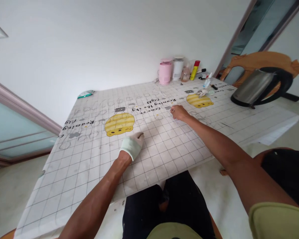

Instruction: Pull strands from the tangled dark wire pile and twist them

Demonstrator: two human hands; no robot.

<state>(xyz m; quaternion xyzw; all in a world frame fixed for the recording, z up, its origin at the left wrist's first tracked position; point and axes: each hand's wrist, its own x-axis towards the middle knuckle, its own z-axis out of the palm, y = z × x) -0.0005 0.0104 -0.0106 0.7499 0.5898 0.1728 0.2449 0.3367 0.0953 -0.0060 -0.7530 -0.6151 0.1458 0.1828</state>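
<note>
My left hand (134, 144), in a white glove with a pale green cuff, rests on the tablecloth (154, 154) just below a printed yellow balloon bear (119, 124). Its fingers are bent together, and what they may hold is hidden. Further right and farther back, my bare right hand (179, 113) is closed, its knuckles low over the cloth beside the printed lettering. Whatever may be pinched in it is too small to name. The cloth is white with a dark grid, and grey curved marks run across it.
An electric kettle (254, 87) stands at the right near a wooden chair (266, 59). Along the wall are a pink canister (165, 72), a white canister (177, 69), a yellow-red can (195, 70) and a small clear bottle (207, 80). A green-edged packet (86, 94) lies at the back left corner.
</note>
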